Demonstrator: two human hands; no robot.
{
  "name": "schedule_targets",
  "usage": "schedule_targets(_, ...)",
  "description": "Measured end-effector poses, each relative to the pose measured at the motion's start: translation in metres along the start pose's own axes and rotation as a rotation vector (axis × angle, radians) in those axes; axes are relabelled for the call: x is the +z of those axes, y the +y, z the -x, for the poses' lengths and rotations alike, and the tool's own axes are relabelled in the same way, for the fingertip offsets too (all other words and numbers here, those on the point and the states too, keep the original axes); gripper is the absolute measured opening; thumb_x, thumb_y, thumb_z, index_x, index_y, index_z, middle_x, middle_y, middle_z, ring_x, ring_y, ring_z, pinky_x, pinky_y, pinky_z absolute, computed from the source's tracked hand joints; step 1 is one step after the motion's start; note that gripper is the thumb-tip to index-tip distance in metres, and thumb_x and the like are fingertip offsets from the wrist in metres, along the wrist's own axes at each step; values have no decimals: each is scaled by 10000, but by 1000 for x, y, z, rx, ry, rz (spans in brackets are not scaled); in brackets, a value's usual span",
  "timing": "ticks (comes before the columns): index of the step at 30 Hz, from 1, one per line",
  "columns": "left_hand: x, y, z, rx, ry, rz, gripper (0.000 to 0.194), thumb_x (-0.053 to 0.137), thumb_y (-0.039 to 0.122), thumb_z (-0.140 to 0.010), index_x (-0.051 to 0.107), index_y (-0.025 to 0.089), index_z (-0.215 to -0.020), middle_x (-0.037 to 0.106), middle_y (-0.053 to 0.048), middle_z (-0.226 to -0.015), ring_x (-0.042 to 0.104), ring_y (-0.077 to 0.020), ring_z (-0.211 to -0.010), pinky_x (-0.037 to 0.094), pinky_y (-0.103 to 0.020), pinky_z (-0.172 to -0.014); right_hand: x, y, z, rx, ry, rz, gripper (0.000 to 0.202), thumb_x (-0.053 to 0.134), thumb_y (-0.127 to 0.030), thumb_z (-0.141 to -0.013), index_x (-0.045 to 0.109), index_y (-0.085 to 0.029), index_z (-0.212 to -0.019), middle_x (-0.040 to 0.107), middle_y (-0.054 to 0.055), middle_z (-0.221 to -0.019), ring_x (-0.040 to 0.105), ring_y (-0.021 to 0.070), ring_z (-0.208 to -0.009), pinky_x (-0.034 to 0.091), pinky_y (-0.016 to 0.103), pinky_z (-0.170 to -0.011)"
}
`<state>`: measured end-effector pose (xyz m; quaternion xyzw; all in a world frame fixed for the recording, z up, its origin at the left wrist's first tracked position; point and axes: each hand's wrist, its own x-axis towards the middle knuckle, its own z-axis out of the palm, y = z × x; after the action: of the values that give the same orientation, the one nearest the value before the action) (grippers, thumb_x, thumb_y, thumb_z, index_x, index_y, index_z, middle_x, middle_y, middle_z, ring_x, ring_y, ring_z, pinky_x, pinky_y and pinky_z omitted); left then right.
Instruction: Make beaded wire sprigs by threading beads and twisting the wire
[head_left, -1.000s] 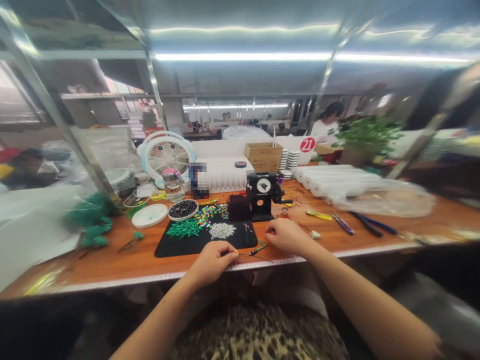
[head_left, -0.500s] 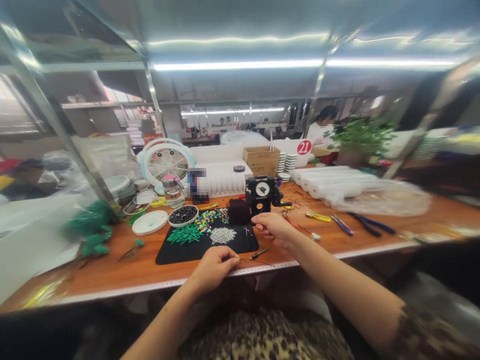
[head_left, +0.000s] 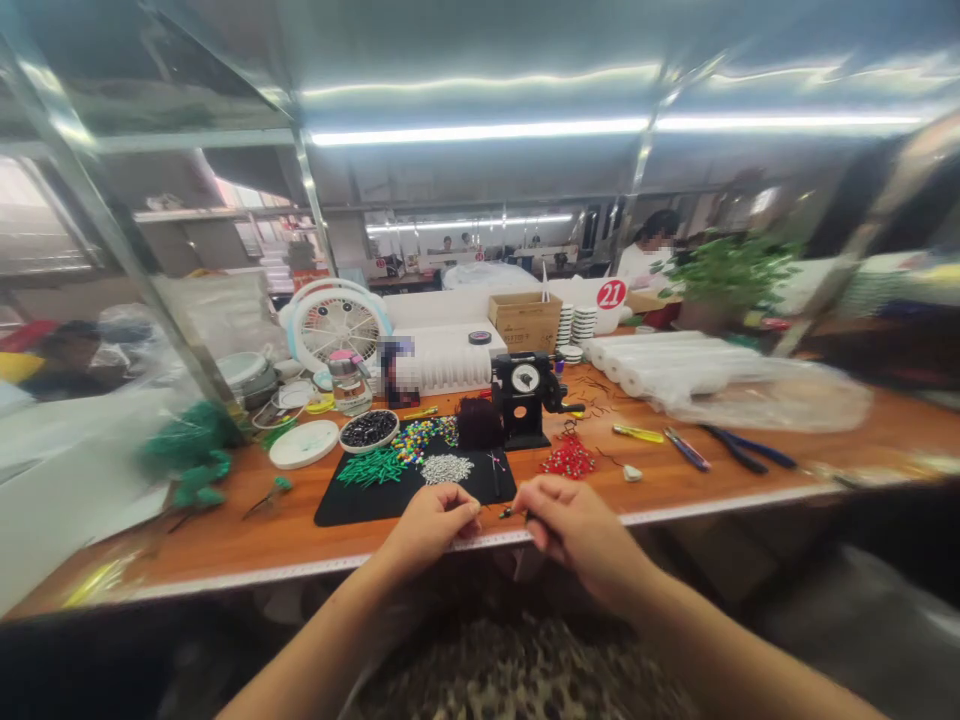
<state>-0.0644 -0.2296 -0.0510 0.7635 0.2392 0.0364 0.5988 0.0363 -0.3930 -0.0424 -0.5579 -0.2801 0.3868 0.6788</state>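
Both hands meet at the near edge of the wooden surface (head_left: 240, 520), close to the body — a spot that keeps fine work steady and right under the eyes. The left hand (head_left: 431, 520) has its thumb and forefinger pinched together on something too thin to make out, perhaps a wire end; the right hand (head_left: 570, 520) is closed in a pinch grip on a small dark piece with a green tip (head_left: 508, 512), held just off the left fingertips, so the two grips nearly touch. Directly beyond them lies a black mat (head_left: 352, 500), soft-looking and matte, likely there to stop small parts from rolling. On it sit sorted heaps: green tube-like pieces (head_left: 367, 466), glossy multicoloured beads (head_left: 420, 437) and a grainy pile of tiny silver bits (head_left: 446, 468). A shallow white dish of shiny black beads (head_left: 367, 428) stands at the mat's far corner. To the right, on bare wood, a cluster of red beads (head_left: 570, 458) lies near a black boxy device with a round dial (head_left: 523, 392).
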Motion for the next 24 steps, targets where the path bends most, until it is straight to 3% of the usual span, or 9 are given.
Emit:
schedule_targets(3, 6, 9, -2, -121, 41, 151, 203, 616, 311, -645, 510, 138, -654, 582, 3, -561, 470, -77, -458, 362, -201, -468, 27, 24, 3, -262, -84, 367, 416, 450, -394, -906, 479, -181, -551, 491, -3, -461, 440, 128, -431, 327, 223, -461)
schedule_targets(5, 8, 15, -2, -165, 51, 171, 171, 598, 277, -636, 499, 138, -630, 594, -4, -558, 411, -58, -395, 285, -189, -401, 39, 39, 0, -403, -75, 578, 363, 408, -289, -919, 459, -183, -575, 521, 9, -528, 488, 148, -485, 327, 239, -496)
schedule_targets(10, 7, 27, -2, -262, 22, 277, 132, 590, 218, -651, 498, 128, -624, 628, -31, -584, 291, -36, -326, 160, -191, -337, 47, 58, -11, -471, -58, 947, 207, 444, -110, -893, 568, -164, -737, 630, 72, -717, 604, 205, -620, 359, 247, -550)
schedule_targets(15, 9, 32, -11, -333, -6, 356, 118, 578, 199, -668, 495, 119, -645, 561, -7, -532, 313, -37, -336, 125, -188, -349, 44, 62, -14, -506, -76, 1057, 152, 470, -71, -858, 595, -157, -850, 657, 104, -827, 632, 238, -734, 418, 258, -642)
schedule_targets(20, 9, 30, -21, -324, -53, 454, 196, 616, 167, -604, 423, 134, -613, 379, 63, -461, 314, -30, -390, 165, -165, -396, 35, 62, -10, -497, -117, 1119, 150, 498, -109, -875, 570, -170, -759, 646, 77, -752, 615, 223, -669, 395, 256, -590)
schedule_targets(22, 6, 28, -23, -327, -82, 480, 264, 632, 167, -584, 369, 148, -586, 312, 82, -453, 252, -18, -389, 148, -165, -403, 26, 57, -11, -524, -37, 1012, 226, 504, -177, -914, 537, -180, -690, 608, 49, -679, 587, 204, -616, 376, 256, -559)
schedule_targets(24, 3, 27, -25, -327, -96, 495, 293, 634, 166, -577, 341, 156, -576, 280, 88, -455, 225, -14, -392, 129, -167, -405, 14, 50, -16, -571, 183, 869, 211, 521, -232, -918, 541, -183, -714, 569, 38, -686, 554, 195, -611, 386, 264, -575)
